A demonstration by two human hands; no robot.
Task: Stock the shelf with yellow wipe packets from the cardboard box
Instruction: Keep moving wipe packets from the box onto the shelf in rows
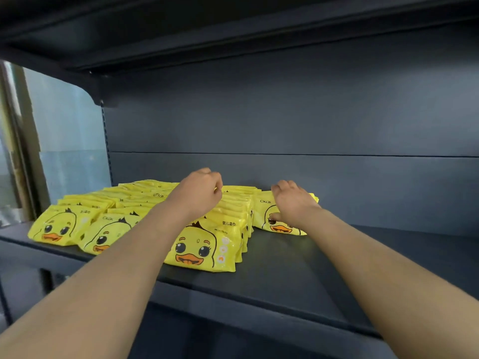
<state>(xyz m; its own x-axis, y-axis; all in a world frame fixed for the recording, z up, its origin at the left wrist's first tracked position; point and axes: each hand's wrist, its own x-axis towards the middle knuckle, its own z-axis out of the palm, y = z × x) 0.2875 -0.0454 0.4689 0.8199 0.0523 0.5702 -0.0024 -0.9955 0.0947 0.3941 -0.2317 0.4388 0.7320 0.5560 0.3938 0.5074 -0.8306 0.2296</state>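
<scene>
The right hand grips a yellow duck wipe packet standing mid-frame, face toward us, long side left-right. The left hand curls over packet rows; hold unclear. Dark shelf, window left.

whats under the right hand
A duck packet on the shelf, just right of the packed rows. The right hand covers its top edge, so any packets behind it are hidden.

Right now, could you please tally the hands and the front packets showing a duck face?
Hands: 2, the left hand and the right hand
Front packets: 4
Total: 6
</scene>
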